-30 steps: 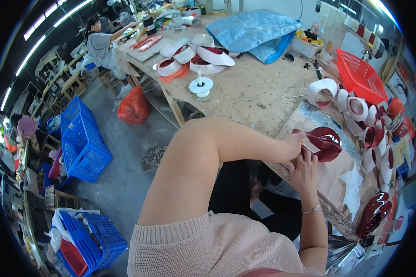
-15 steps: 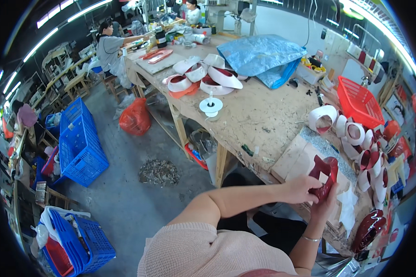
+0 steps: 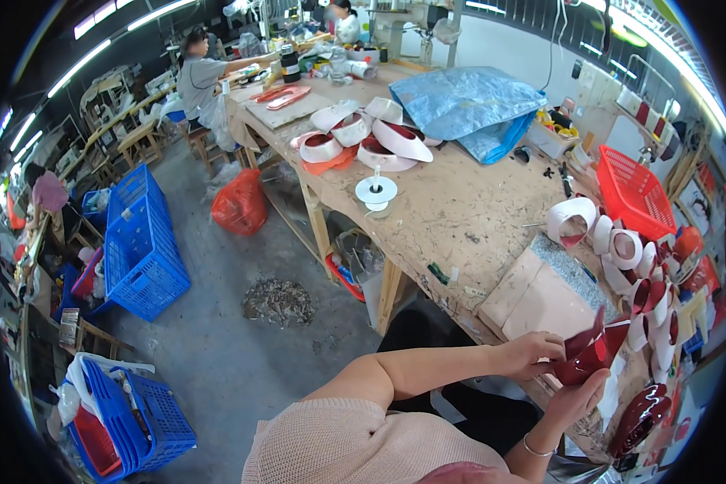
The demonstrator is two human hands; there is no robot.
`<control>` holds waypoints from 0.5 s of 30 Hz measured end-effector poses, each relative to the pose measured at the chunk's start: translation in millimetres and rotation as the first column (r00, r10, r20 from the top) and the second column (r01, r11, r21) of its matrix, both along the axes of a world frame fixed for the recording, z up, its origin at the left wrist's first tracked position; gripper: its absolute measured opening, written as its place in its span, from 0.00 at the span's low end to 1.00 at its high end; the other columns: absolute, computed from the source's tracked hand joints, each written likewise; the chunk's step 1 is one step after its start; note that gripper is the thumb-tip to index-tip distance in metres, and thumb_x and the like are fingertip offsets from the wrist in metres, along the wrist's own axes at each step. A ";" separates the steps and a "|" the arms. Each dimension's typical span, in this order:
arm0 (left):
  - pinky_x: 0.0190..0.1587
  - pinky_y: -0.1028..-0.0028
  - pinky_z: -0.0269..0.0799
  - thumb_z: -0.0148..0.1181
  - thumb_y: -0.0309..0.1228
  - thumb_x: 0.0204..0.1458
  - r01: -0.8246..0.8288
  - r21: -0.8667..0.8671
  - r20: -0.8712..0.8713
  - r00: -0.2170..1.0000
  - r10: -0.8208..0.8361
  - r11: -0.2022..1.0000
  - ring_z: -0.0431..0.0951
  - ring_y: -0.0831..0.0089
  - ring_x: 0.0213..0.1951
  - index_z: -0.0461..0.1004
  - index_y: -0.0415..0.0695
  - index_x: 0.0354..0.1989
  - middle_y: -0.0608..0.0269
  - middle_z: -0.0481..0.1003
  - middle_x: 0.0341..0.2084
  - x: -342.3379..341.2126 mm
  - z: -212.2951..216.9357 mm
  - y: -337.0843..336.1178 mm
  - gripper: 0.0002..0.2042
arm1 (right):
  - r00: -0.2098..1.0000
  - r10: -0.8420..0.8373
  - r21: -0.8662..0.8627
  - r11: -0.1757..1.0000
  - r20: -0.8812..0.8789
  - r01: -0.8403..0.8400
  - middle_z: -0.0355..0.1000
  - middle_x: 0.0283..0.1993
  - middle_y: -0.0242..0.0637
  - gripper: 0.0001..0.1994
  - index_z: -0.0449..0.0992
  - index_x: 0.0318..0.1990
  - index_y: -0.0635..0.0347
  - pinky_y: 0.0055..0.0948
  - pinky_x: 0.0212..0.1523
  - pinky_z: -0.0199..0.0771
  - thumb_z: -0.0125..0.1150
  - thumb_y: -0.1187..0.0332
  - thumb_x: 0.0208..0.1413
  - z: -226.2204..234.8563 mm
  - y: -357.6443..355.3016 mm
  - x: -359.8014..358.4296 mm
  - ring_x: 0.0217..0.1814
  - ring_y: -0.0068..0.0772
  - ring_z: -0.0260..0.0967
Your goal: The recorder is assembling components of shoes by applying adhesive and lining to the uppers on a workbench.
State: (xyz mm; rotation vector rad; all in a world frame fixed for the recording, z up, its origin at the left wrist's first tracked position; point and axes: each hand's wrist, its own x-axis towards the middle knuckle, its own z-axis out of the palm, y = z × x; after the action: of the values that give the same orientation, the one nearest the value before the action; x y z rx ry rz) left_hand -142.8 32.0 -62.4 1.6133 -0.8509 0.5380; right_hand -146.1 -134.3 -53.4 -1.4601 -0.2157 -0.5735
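Note:
A glossy dark red shoe upper point(image 3: 581, 365) is held over the near right part of the workbench. My left hand point(image 3: 531, 355) grips its left edge with fingers closed. From below and the right, my right hand point(image 3: 577, 399) holds the other side, its thumb and fingers against the glossy surface. A pale flat board point(image 3: 532, 297) lies on the bench just beyond both hands. To the right of my right hand sits a bundle of similar glossy dark red uppers point(image 3: 641, 418).
White shoe uppers with red lining point(image 3: 571, 222) crowd the right side, beside a red plastic basket point(image 3: 633, 194). More white uppers point(image 3: 385, 153), a white spool point(image 3: 377, 194) and a blue sheet bag point(image 3: 468, 105) lie farther off. Blue crates point(image 3: 145, 270) stand on the floor at left.
The dark red upper has been turned and spread, so its edges now point up and right. Both hands have shifted lower around it, and the view has moved slightly.

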 end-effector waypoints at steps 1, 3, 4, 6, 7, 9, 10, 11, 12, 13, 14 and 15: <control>0.47 0.67 0.65 0.65 0.23 0.42 -0.035 0.009 0.066 0.997 0.035 0.999 0.71 0.61 0.38 0.71 0.43 0.33 0.61 0.72 0.34 3.2 -4.8 0.3 0.11 | 1.000 -0.004 0.019 1.000 0.021 0.003 0.70 0.40 0.40 0.25 0.70 0.43 0.73 0.26 0.33 0.67 0.41 0.52 0.67 22.1 16.4 -15.8 0.35 0.26 0.65; 0.48 0.67 0.63 0.64 0.24 0.43 -0.112 0.022 0.198 0.974 0.106 0.993 0.71 0.63 0.37 0.71 0.44 0.34 0.63 0.72 0.34 7.9 -14.6 0.8 0.10 | 0.972 -0.088 -0.281 0.948 0.219 0.149 0.72 0.36 0.41 0.26 0.71 0.41 0.74 0.25 0.26 0.67 0.38 0.53 0.67 8.8 11.8 -12.8 0.29 0.28 0.68; 0.48 0.67 0.63 0.64 0.24 0.43 -0.118 -0.019 0.203 0.972 0.119 0.993 0.71 0.63 0.37 0.71 0.44 0.33 0.63 0.72 0.34 6.3 -17.8 -5.0 0.10 | 0.967 -0.086 -0.198 0.971 0.240 0.136 0.72 0.36 0.42 0.26 0.71 0.41 0.74 0.24 0.26 0.68 0.38 0.53 0.67 10.1 16.6 -14.7 0.30 0.28 0.68; 0.49 0.68 0.62 0.64 0.23 0.42 -0.144 -0.081 0.216 0.963 0.159 0.986 0.70 0.64 0.38 0.72 0.45 0.32 0.64 0.72 0.34 0.6 -22.4 -13.8 0.09 | 0.955 -0.077 -0.009 0.996 0.285 0.083 0.73 0.36 0.44 0.27 0.71 0.40 0.74 0.22 0.27 0.70 0.39 0.52 0.66 14.1 35.2 -17.0 0.31 0.30 0.70; 0.48 0.67 0.63 0.63 0.23 0.43 -0.166 -0.091 0.191 0.965 0.181 0.982 0.70 0.62 0.39 0.72 0.44 0.32 0.64 0.71 0.34 -4.8 -17.0 -12.4 0.08 | 0.959 -0.067 -0.160 0.981 0.274 0.114 0.73 0.35 0.46 0.28 0.71 0.41 0.74 0.22 0.29 0.72 0.39 0.51 0.66 17.9 30.2 -15.8 0.32 0.32 0.71; 0.48 0.66 0.64 0.63 0.23 0.44 -0.142 -0.086 0.172 0.973 0.155 0.986 0.70 0.62 0.40 0.72 0.43 0.33 0.64 0.71 0.34 1.7 -21.3 -13.6 0.08 | 0.973 0.112 -0.051 0.993 0.203 -0.104 0.73 0.35 0.45 0.27 0.71 0.41 0.74 0.22 0.28 0.72 0.39 0.51 0.66 22.7 27.4 -11.8 0.32 0.32 0.71; 0.48 0.66 0.64 0.63 0.23 0.44 -0.122 -0.079 0.164 0.977 0.134 0.989 0.71 0.62 0.41 0.72 0.43 0.33 0.64 0.71 0.34 4.5 -22.2 -14.6 0.08 | 0.965 0.195 0.015 0.980 0.176 -0.200 0.73 0.35 0.45 0.27 0.71 0.41 0.74 0.22 0.28 0.71 0.39 0.51 0.66 24.1 24.8 -11.5 0.31 0.32 0.71; 0.48 0.66 0.64 0.63 0.23 0.44 -0.135 -0.033 0.170 0.976 0.139 0.990 0.71 0.62 0.42 0.73 0.43 0.34 0.63 0.72 0.35 6.9 -23.4 -14.7 0.09 | 0.970 0.172 -0.031 0.985 0.171 -0.169 0.74 0.35 0.43 0.27 0.72 0.40 0.74 0.23 0.31 0.72 0.39 0.52 0.66 25.6 22.3 -14.3 0.32 0.32 0.71; 0.48 0.66 0.65 0.63 0.22 0.44 -0.144 0.012 0.178 0.974 0.139 0.990 0.72 0.62 0.43 0.73 0.43 0.36 0.62 0.73 0.36 10.4 -24.2 -14.9 0.10 | 0.972 0.133 -0.087 0.989 0.191 -0.118 0.73 0.33 0.41 0.24 0.72 0.37 0.72 0.23 0.30 0.70 0.40 0.54 0.66 24.9 22.2 -14.4 0.30 0.29 0.69; 0.48 0.66 0.66 0.63 0.22 0.43 -0.130 0.055 0.177 0.977 0.119 0.990 0.72 0.61 0.44 0.74 0.43 0.37 0.61 0.74 0.37 11.5 -24.6 -19.6 0.11 | 0.976 0.075 -0.144 0.988 0.203 -0.046 0.73 0.31 0.38 0.22 0.73 0.34 0.69 0.23 0.29 0.68 0.41 0.56 0.66 22.5 20.3 -15.8 0.29 0.26 0.67; 0.48 0.65 0.66 0.63 0.22 0.41 -0.131 -0.012 0.177 0.975 0.131 0.991 0.73 0.61 0.43 0.75 0.44 0.36 0.61 0.74 0.38 11.1 -25.1 -21.1 0.12 | 0.978 0.011 -0.199 0.980 0.209 0.031 0.72 0.29 0.35 0.20 0.73 0.31 0.67 0.22 0.28 0.66 0.42 0.59 0.66 19.5 20.8 -18.3 0.27 0.23 0.65; 0.47 0.65 0.67 0.63 0.22 0.39 -0.125 -0.079 0.174 0.975 0.137 0.989 0.73 0.60 0.42 0.75 0.44 0.36 0.61 0.75 0.38 11.4 -25.9 -20.5 0.12 | 0.951 -0.040 -0.306 0.942 0.306 0.138 0.70 0.26 0.35 0.19 0.72 0.28 0.65 0.24 0.25 0.62 0.44 0.60 0.65 18.8 27.9 -18.7 0.25 0.23 0.61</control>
State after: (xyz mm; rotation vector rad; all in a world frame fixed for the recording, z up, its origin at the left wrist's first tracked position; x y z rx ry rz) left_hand -131.4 11.5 -88.3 1.5831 -0.8531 0.8073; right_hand -164.8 -106.4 -34.6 -1.7044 -0.5005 -0.8641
